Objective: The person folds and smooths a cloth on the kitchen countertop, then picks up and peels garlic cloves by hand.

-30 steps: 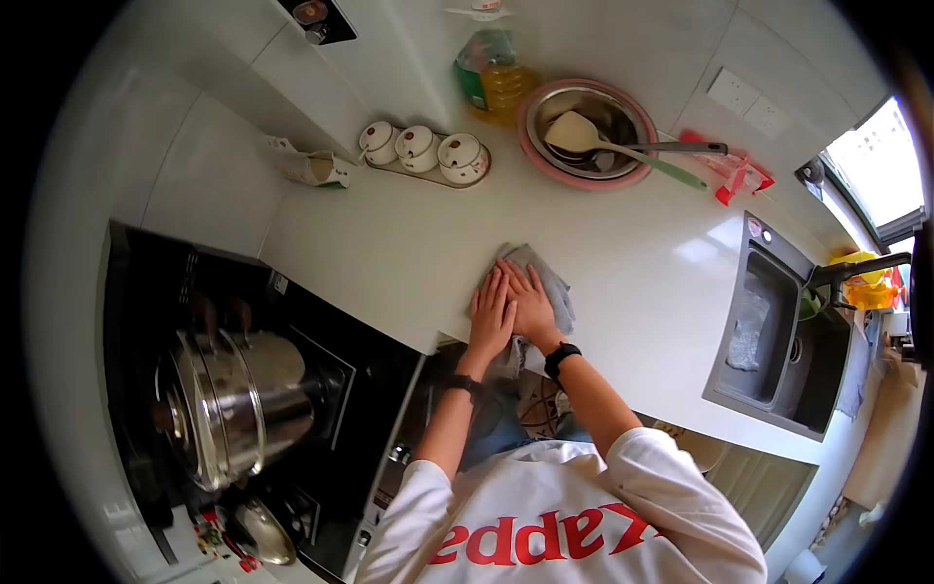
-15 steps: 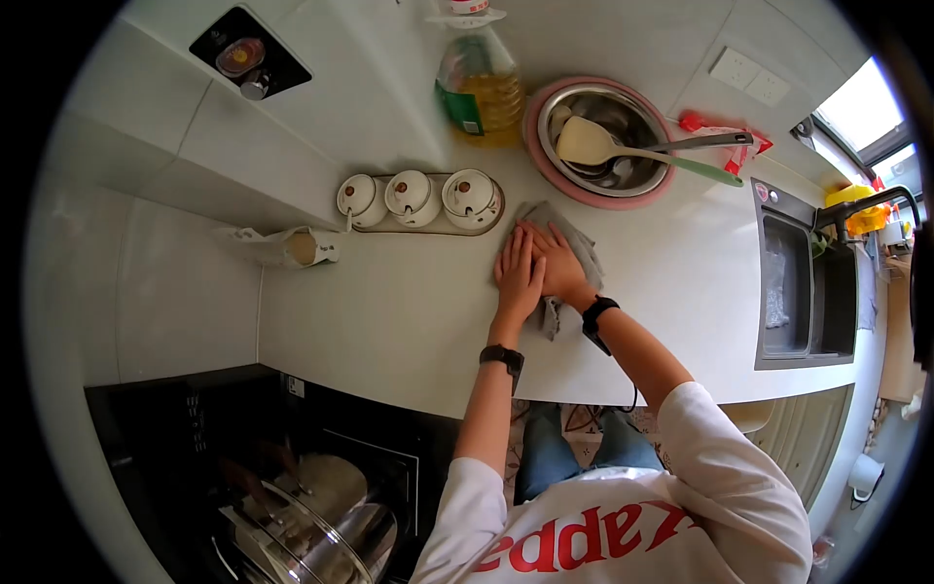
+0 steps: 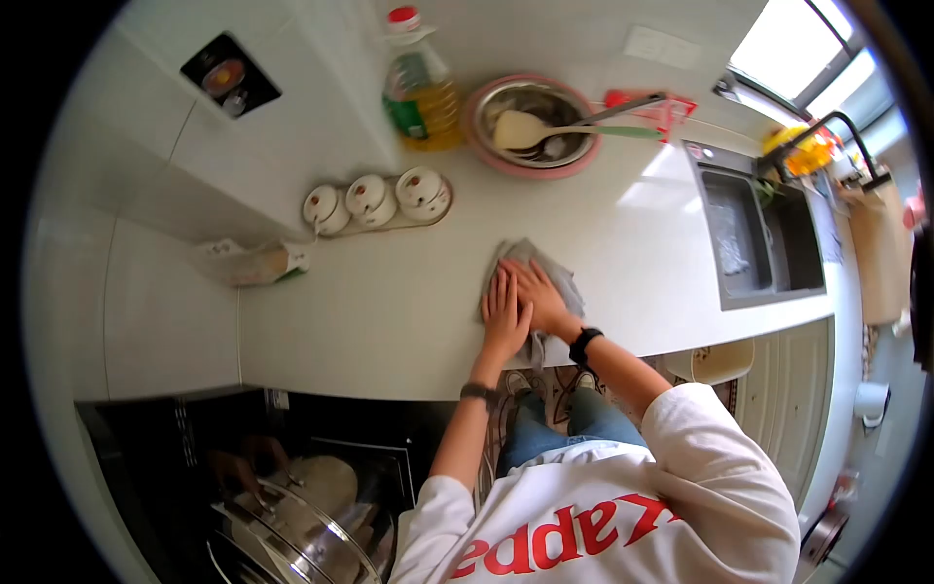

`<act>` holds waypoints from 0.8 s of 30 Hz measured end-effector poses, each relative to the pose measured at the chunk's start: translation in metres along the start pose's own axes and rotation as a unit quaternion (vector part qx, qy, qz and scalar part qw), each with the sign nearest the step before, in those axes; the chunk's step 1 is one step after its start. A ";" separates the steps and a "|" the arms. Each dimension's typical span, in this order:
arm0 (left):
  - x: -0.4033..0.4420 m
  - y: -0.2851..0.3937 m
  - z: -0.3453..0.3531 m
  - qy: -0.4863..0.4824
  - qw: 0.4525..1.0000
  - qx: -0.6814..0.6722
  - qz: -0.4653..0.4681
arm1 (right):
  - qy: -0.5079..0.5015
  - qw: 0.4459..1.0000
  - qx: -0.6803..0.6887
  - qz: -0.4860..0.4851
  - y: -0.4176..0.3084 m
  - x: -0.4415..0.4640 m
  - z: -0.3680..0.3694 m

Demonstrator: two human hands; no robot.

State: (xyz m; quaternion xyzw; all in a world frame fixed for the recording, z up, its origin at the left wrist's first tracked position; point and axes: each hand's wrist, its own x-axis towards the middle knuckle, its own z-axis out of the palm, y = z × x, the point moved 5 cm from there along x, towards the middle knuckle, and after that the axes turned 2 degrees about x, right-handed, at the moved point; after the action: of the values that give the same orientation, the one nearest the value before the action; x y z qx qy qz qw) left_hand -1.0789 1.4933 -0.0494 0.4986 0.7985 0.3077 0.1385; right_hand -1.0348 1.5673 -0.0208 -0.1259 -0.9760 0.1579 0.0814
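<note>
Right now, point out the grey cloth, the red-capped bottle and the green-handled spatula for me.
Grey cloth point(image 3: 563, 281): head view, on its bare part beside the right hand point(image 3: 537, 298).
Red-capped bottle point(image 3: 419, 95): head view, on its body.
Green-handled spatula point(image 3: 523, 130): head view, on its cream blade.

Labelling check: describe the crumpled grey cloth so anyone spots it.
Find the white countertop; a bare left hand and bare right hand rest near its front edge. Beneath them lies the crumpled grey cloth, limp unlike the round white lidded jars.
</note>
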 end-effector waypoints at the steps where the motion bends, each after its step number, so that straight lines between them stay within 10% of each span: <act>1: -0.013 0.011 0.006 -0.016 1.000 -0.007 0.014 | -0.002 1.000 0.013 0.007 -0.004 -0.018 -0.004; 12: -0.046 0.149 0.104 -0.231 0.954 -0.035 0.187 | -0.089 0.955 0.018 0.282 0.069 -0.209 -0.037; 24: 0.098 0.160 0.152 -0.229 0.960 -0.018 0.157 | -0.083 0.959 0.035 0.269 0.200 -0.136 -0.065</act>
State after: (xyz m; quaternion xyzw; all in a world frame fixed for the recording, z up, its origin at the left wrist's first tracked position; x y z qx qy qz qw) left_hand -0.9302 1.6838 -0.0581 0.6722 0.6516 0.2170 0.2766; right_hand -0.8483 1.7324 -0.0418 -0.3670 -0.9033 0.2182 -0.0408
